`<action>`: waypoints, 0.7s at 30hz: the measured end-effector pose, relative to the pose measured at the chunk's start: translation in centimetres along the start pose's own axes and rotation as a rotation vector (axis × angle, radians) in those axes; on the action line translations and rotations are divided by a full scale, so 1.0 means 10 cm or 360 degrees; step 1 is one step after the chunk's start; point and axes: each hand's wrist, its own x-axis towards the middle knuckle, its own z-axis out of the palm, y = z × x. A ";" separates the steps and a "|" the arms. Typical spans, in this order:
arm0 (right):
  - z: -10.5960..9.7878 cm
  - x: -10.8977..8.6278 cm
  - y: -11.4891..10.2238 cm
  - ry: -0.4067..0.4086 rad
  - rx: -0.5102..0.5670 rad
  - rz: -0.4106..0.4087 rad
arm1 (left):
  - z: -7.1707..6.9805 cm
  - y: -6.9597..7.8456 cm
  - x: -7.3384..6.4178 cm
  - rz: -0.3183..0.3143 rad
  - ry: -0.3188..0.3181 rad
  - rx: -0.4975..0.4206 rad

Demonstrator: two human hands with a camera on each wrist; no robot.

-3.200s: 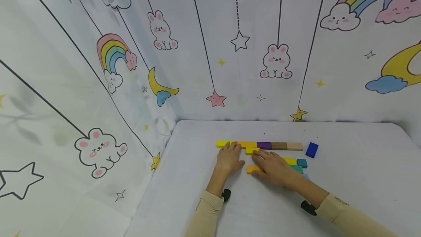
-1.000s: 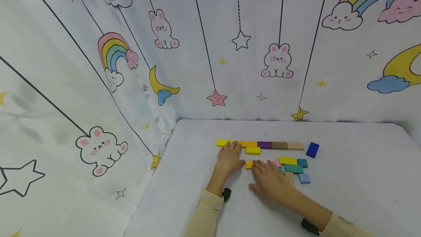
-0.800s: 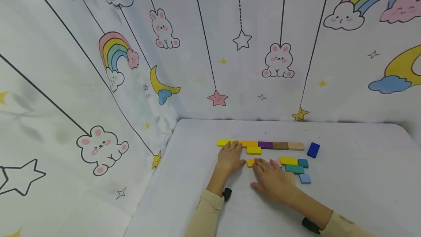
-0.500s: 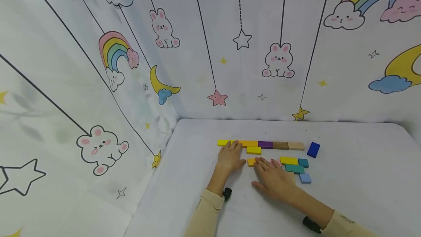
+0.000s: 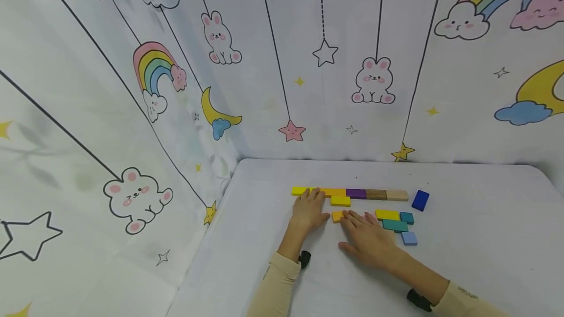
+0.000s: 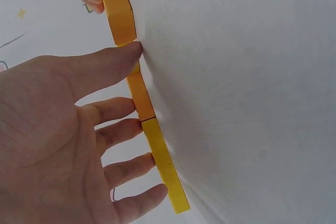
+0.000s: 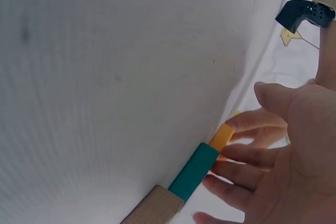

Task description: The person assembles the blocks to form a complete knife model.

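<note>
Left hand (image 5: 307, 210) and right hand (image 5: 371, 239) lie outstretched, gripping nothing — a sideways slip could skew the orange block (image 5: 337, 217).

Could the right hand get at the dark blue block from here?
Probably yes: the dark blue block lies apart from the others, and only low ones, like the long teal block, lie between it and the right hand.

Holds both forearms (image 5: 291, 241) forward, palms (image 6: 42, 129) down; has the left grip (image 5: 308, 210) with fingers (image 6: 131, 169) apart and nearly straight; angles the right grip (image 5: 370, 239) inward, thumb (image 5: 349, 248) aside.
</note>
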 end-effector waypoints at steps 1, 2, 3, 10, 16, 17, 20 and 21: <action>0.00 0.00 0.00 0.0001 -0.0007 -0.0002 | 0.00 0.00 0.01 -0.0001 -0.0008 -0.0001; 0.00 0.00 0.00 0.0002 -0.0014 -0.0003 | 0.00 0.00 0.01 -0.0001 -0.0014 0.0000; -0.01 0.00 0.00 0.0003 -0.0019 -0.0005 | 0.00 0.00 0.01 0.0000 -0.0015 0.0001; -0.02 0.00 0.03 0.0019 -0.0057 0.0024 | 0.02 0.01 0.03 -0.0021 -0.0033 0.0003; -0.02 0.00 0.05 0.0015 -0.0076 0.0047 | 0.06 -0.02 0.07 -0.0031 -0.0061 -0.0003; -0.02 -0.01 0.06 0.0015 -0.0076 0.0052 | 0.06 -0.02 0.06 -0.0032 -0.0063 -0.0004; -0.01 -0.02 0.08 0.0032 -0.0072 0.0057 | 0.05 -0.01 0.06 -0.0037 -0.0075 -0.0005; -0.01 -0.03 0.09 0.0041 -0.0069 0.0058 | 0.05 -0.01 0.06 -0.0037 -0.0080 -0.0005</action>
